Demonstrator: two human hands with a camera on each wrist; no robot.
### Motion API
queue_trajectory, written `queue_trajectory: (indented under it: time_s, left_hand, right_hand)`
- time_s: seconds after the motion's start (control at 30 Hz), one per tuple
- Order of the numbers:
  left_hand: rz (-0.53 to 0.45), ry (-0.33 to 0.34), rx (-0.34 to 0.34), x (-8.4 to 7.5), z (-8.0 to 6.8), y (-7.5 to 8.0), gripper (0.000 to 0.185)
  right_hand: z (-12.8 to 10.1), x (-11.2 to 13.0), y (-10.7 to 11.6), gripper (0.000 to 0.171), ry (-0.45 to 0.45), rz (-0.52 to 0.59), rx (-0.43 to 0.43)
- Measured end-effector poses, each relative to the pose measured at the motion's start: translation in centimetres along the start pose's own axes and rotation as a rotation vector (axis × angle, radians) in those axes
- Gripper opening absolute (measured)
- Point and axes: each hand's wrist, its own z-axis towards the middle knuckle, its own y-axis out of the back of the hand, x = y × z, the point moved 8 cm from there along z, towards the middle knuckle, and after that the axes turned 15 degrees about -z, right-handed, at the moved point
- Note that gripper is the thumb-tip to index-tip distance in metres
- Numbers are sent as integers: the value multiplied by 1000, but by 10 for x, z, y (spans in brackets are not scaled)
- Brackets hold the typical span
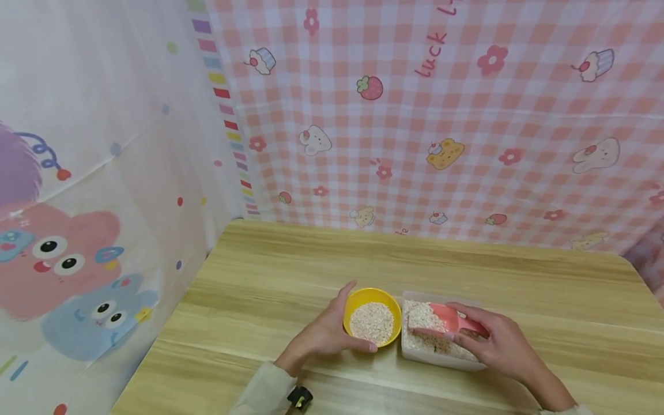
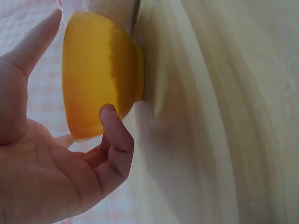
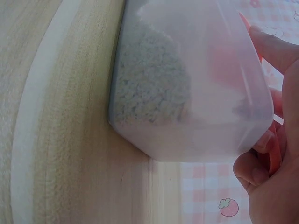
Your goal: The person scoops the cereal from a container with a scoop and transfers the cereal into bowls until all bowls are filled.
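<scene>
Centrally, in the lower middle of the head view, we see a pink scoop (image 1: 447, 319) loaded with oat-like flakes, held level just above the contents of a translucent plastic container (image 1: 441, 358). The right hand (image 1: 500, 343) grips the scoop by its handle, fingers curled over it, with the hand reaching in from the lower right of the frame. The container stands on the wooden table (image 1: 290, 259) and holds a bed of the same flakes; in the right wrist view, the container (image 3: 196, 84) fills the centre of the frame, the flakes showing through its frosted wall, and the fingers (image 3: 254, 172) appear at the right edge. Just left of the container, touching or nearly touching it, stands a yellow bowl (image 1: 358, 297) partly filled with flakes. The left hand (image 1: 324, 334) cups the bowl from its left side, thumb against the near rim and fingers round the far side, in a wide steadying hold. In the left wrist view, the bowl (image 2: 100, 77) occupies the upper left, with the thumb (image 2: 117, 135) pressed on its outer wall. Behind the table hangs a pink checked cloth (image 1: 415, 115), and a cartoon-printed sheet (image 1: 78, 259) covers the left of the frame.
</scene>
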Motion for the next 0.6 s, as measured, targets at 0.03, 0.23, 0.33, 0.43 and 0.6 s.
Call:
queue_trajectory:
  time_s: [0.03, 0.23, 0.33, 0.43, 0.6]
  left_hand:
    - [-6, -1, 7, 0, 1, -1, 125]
    - [-43, -7, 39, 3, 5, -4, 124]
    - [-54, 3, 50, 4, 6, -4, 123]
    - [-50, 32, 54, 6, 6, -4, 122]
    - [-51, 61, 60, 9, 8, -4, 119]
  right_hand:
    - [0, 0, 0, 51, 0, 0, -1]
    - [0, -2, 1, 51, 2, 25, -2]
    - [0, -2, 0, 51, 0, 39, 4]
    - [0, -3, 0, 51, 1, 47, 4]
    - [-1, -3, 0, 51, 1, 57, 4]
